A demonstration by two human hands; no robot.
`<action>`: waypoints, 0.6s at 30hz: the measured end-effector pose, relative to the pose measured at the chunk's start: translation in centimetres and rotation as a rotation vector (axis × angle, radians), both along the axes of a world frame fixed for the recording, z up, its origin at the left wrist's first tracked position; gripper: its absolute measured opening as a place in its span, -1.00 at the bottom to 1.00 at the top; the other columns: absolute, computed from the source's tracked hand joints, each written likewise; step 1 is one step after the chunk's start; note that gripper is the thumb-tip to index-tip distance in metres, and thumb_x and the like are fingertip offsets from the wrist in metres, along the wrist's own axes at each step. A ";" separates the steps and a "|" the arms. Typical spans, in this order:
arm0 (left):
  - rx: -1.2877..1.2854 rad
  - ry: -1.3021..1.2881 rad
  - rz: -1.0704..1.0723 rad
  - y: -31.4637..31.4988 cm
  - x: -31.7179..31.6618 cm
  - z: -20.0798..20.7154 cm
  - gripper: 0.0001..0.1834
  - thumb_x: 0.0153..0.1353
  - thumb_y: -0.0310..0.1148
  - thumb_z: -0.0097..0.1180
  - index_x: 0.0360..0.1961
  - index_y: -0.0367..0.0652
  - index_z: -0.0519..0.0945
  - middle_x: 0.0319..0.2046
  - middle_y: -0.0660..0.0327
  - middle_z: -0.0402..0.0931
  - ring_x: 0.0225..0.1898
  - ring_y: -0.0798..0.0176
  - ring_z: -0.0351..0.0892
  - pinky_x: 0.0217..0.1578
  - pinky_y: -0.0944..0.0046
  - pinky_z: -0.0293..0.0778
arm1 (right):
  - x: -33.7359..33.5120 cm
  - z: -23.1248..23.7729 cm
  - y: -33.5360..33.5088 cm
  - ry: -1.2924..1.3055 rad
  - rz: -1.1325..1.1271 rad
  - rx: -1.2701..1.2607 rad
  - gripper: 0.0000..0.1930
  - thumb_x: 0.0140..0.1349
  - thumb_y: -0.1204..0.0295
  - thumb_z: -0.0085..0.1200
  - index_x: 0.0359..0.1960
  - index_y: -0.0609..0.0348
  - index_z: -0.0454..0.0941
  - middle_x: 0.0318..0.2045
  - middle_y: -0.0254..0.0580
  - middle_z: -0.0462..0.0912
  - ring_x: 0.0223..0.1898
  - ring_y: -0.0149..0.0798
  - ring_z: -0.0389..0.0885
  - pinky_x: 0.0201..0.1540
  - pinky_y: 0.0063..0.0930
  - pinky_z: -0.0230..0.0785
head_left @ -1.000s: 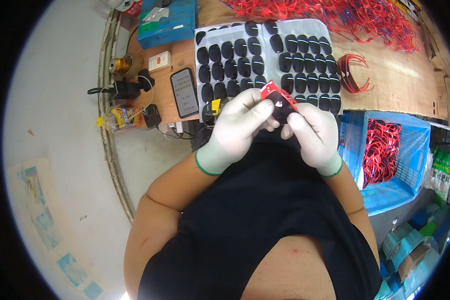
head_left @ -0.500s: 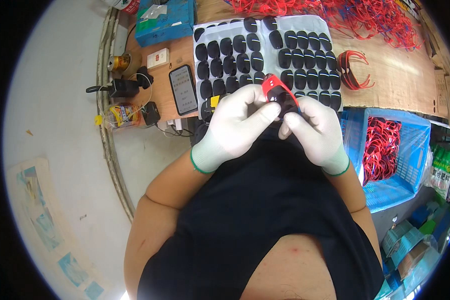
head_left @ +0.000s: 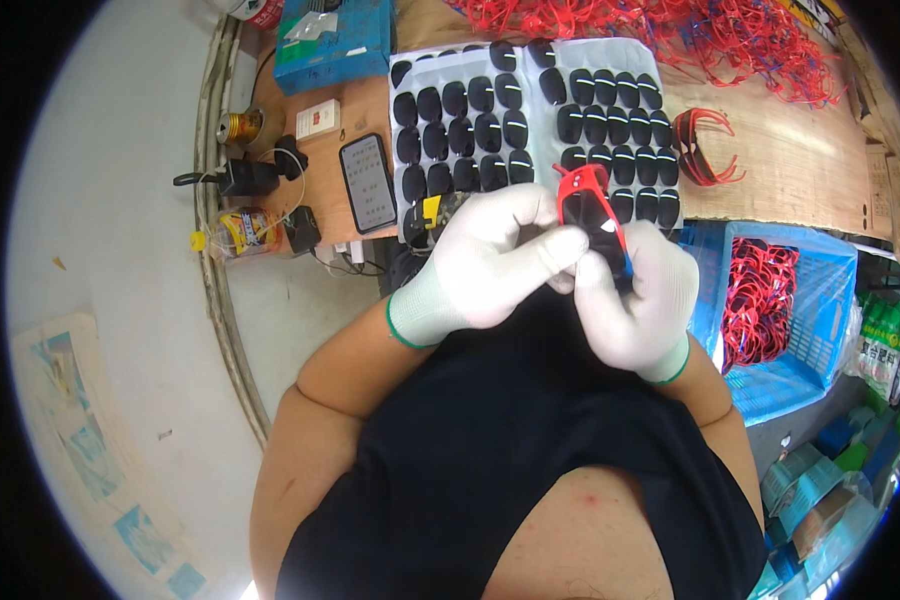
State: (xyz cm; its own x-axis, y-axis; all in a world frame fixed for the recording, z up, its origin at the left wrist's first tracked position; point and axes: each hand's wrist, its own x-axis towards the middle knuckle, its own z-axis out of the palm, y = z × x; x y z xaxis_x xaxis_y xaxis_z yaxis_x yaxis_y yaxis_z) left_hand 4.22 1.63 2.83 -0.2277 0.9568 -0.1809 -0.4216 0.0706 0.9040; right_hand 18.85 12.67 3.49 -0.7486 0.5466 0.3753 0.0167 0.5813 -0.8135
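In front of my chest I hold a pair of red sunglasses [head_left: 583, 184] with dark lenses and a bit of blue at its lower end. My left hand [head_left: 500, 255], in a white glove with a green cuff, pinches the frame from the left. My right hand [head_left: 642, 300], gloved the same way, grips it from the right, thumb near the left thumb. Just beyond my hands lie rows of dark lenses [head_left: 486, 132] on white sheets [head_left: 537, 130]. To the right of the sheets rests another pair of red sunglasses [head_left: 692, 148].
A large tangle of red and blue frames [head_left: 660, 30] covers the far table. At the right, a blue crate [head_left: 815, 300] holds many red sunglasses. On the left are a phone [head_left: 368, 183], a small white box [head_left: 318, 119], a blue box [head_left: 332, 50], a can [head_left: 238, 127] and cables.
Both hands have shifted slightly right and lower with the sunglasses. The frame has turned more upright, showing more of its dark lens.
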 end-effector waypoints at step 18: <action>0.024 -0.127 0.175 -0.3 -3.1 2.0 -0.68 0.52 -0.30 -0.07 0.08 -0.37 0.49 -0.15 0.06 0.66 -0.19 0.23 0.71 -0.10 0.25 0.64 | -4.6 4.2 5.5 -0.108 0.406 -0.013 -0.83 0.22 0.39 0.16 -0.36 0.25 0.50 -0.63 0.04 0.50 -0.58 0.04 0.61 -0.55 -0.23 0.36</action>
State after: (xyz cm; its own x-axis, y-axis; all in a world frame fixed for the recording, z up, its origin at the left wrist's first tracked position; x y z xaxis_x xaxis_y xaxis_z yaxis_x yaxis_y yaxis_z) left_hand 1.15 1.29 4.85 -0.3677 0.9089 -0.1967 -0.5366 -0.0347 0.8431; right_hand 14.28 18.15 7.68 -0.9387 0.2037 0.2782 -0.1262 0.5480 -0.8269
